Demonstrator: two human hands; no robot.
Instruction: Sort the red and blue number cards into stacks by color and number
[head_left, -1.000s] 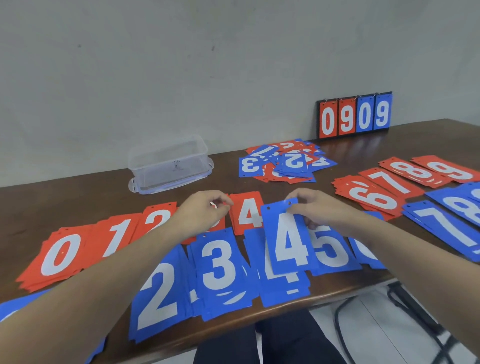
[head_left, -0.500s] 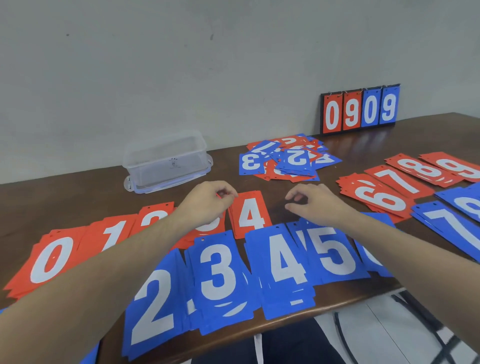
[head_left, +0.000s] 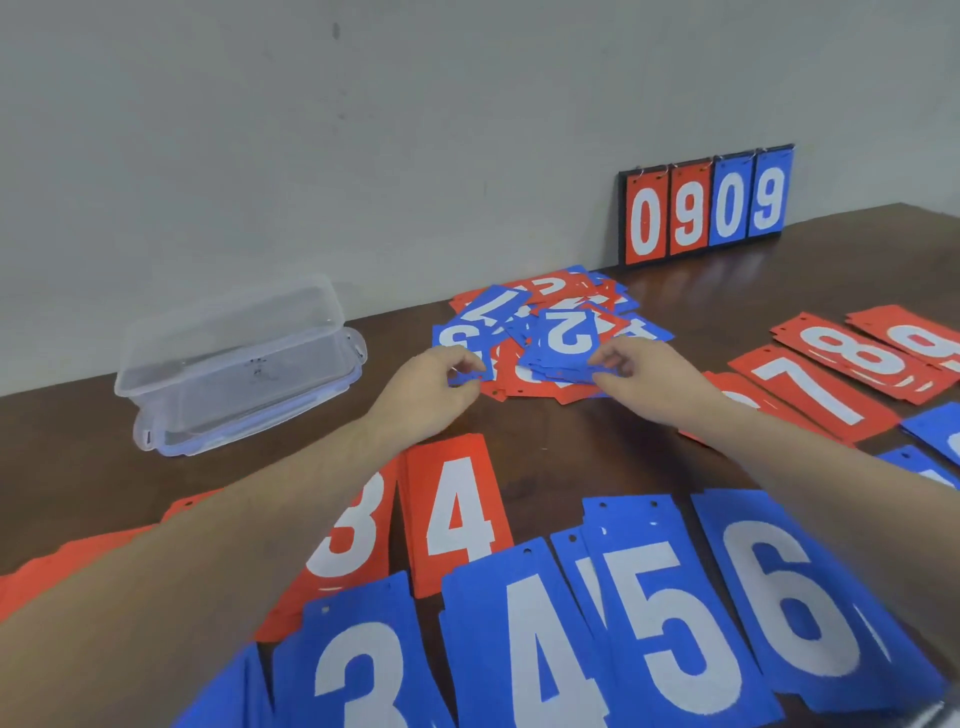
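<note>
Nearest, sorted blue stacks 3 (head_left: 358, 675), 4 (head_left: 540, 644), 5 (head_left: 675, 613), 6 (head_left: 795, 597) on tabletop (head_left: 571, 447). Further, left hand (head_left: 431, 389) pinching blue 3 card (head_left: 460, 340); right hand (head_left: 644, 371) curled on mixed pile (head_left: 561, 332) edge, grip unclear.

Mixed red-blue card pile (head_left: 550, 338) mid-table — sorted stacks (head_left: 670, 613) nearer.

Red and blue cards (head_left: 550, 338) carry white numerals on a dark brown table (head_left: 571, 441). The box (head_left: 234, 364) is clear plastic, the wall (head_left: 363, 130) pale grey.
</note>
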